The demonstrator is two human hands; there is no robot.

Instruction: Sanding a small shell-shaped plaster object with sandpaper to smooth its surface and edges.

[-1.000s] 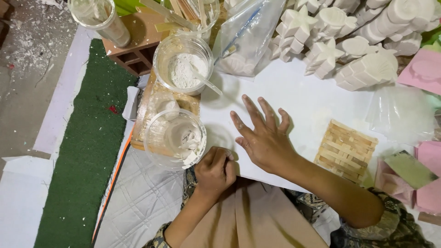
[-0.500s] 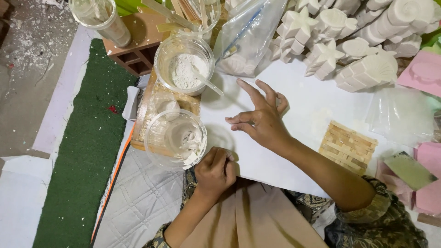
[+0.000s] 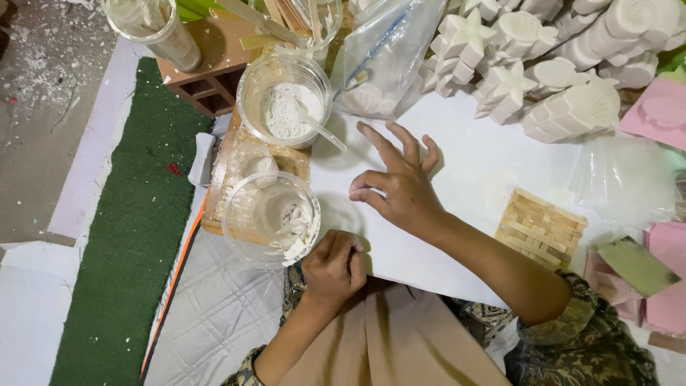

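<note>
White sheet (image 3: 457, 186), lying flat on the work surface directly before the person, with both hands at its near-left part. Left hand (image 3: 332, 268), curled into a loose fist, rests at the sheet's near edge, just beside a clear plastic bowl (image 3: 270, 218) smeared with wet white paste; whether the fist encloses anything cannot be told. Right hand (image 3: 400, 189), fingers spread and slightly arched, presses its fingertips on the sheet, holding nothing. To the right on the sheet lies a small mat of wooden sticks (image 3: 541, 227). Pink moulds (image 3: 668, 279) sit at the right margin. Beyond the paste bowl, a second clear bowl (image 3: 284, 100) holds dry white powder and a spoon (image 3: 320, 129). Farther still: a clear plastic bag (image 3: 389, 57) and stacked white star- and shell-shaped casts (image 3: 543, 64). At left, a green mat strip (image 3: 136, 214) borders the area.
</note>
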